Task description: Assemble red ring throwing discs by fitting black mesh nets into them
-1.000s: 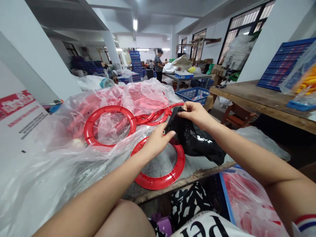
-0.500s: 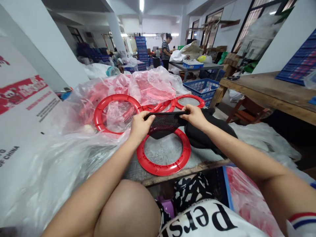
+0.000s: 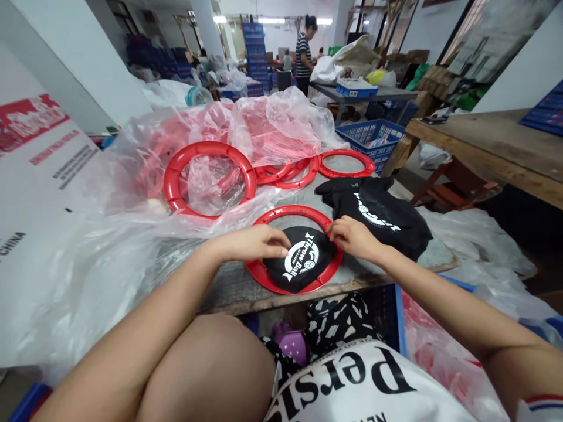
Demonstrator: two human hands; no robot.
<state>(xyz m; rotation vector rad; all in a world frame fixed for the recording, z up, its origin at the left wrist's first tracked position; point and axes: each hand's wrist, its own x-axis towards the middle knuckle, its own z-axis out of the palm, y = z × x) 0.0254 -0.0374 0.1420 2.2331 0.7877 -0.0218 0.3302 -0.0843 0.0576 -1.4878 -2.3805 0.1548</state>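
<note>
A red plastic ring (image 3: 264, 275) lies flat on the grey table (image 3: 224, 287) just in front of me. A black mesh net (image 3: 301, 261) with white lettering rests inside it. My left hand (image 3: 257, 241) pinches the net's left edge against the ring. My right hand (image 3: 352, 235) pinches its right edge at the ring's far right side. Just beyond my right hand lies a pile of black nets (image 3: 380, 214).
Several more red rings (image 3: 209, 179) lie on and under clear plastic bags (image 3: 272, 126) behind. A white printed carton (image 3: 39, 170) stands at left. A wooden bench (image 3: 488, 146) and a blue basket (image 3: 373, 135) are at right. A person (image 3: 304, 50) stands far back.
Both hands pulled a black net from the pile, stretched it above the ring, then lowered it into the ring. The view tilted downward.
</note>
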